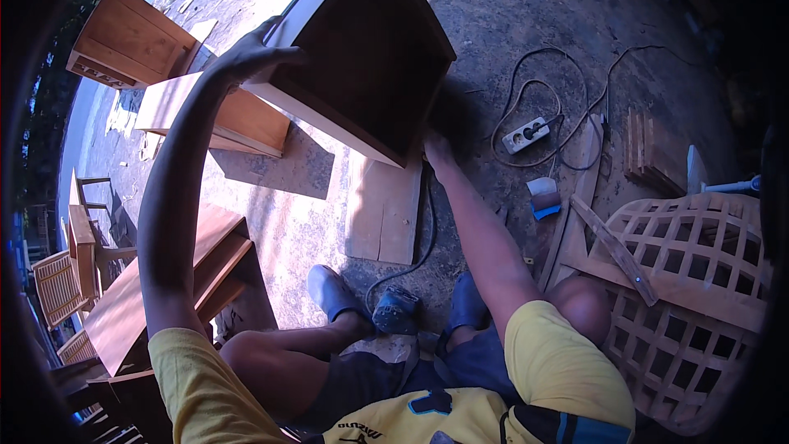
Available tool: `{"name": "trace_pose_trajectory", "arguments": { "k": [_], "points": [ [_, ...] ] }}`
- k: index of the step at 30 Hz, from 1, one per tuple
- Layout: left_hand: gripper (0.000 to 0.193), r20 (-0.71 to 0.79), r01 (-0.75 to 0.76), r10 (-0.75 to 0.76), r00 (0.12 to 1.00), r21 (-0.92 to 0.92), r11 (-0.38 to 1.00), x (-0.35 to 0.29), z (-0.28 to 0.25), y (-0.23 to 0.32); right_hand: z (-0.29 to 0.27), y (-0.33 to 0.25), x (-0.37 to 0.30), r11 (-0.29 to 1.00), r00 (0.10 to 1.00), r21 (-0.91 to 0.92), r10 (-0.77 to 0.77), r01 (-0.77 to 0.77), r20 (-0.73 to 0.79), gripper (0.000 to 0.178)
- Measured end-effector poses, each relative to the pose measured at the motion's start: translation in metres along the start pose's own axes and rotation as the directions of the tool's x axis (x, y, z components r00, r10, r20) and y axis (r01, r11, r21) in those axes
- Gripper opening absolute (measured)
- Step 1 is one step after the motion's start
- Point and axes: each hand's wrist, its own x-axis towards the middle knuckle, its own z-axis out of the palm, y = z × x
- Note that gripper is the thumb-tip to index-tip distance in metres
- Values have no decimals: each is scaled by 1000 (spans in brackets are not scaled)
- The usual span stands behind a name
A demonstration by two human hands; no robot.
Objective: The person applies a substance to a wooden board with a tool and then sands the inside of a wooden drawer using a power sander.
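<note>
Centrally in the upper part of the head view, a wooden box (362, 49) stands tilted, its dark open side facing the viewer. The left hand (251, 57) is clamped on the box's left edge, its thumb lying along the rim. Well apart from it, the right hand (438, 150) is by the lower right corner of the box; its fingers are lost in shadow, so whether they grip cannot be told. Below the box, at frame centre, a flat board (380, 214) lies on the ground, partly overlapped by the box's lowest corner. At lower centre, a blue power tool (396, 311) rests between the person's feet, its cable running upward beside the board. Right of centre are a white power strip (526, 136) with coiled cord and, beneath it, a small blue-edged block (543, 197). A stack of boards (645, 148) and a wooden lattice panel (699, 302) occupy the right side. At upper left stand two wooden cabinets (136, 33); at lower left, a brown shelf unit (123, 312), with slatted chairs (57, 284) beyond it.
</note>
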Motion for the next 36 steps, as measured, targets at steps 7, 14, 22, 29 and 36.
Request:
{"name": "trace_pose_trajectory", "arguments": {
  "k": [7, 14, 22, 29, 36],
  "points": [
    [113, 51, 200, -194, 980, -350, 915, -45, 15, -112, 36, -65, -16, 985, 995, 137, 101, -103, 19, 48],
    [85, 110, 191, -162, 981, -724, 663, -133, 90, -130, -11, -76, -40, 985, 998, -161, -47, 54, 45, 39],
    [83, 178, 283, -285, 942, -879, 384, -224, 255, -182, -65, -82, -53, 802, 970, -545, -188, 243, 156, 41],
    [70, 150, 241, -319, 936, -932, 272, -275, 334, -133, -96, -90, -43, 632, 947, -706, -197, 320, 252, 46],
    [81, 109, 196, -175, 978, -763, 616, -260, 334, -127, -116, -82, -29, 470, 959, -840, -207, 270, 193, 52]
  ]
}}
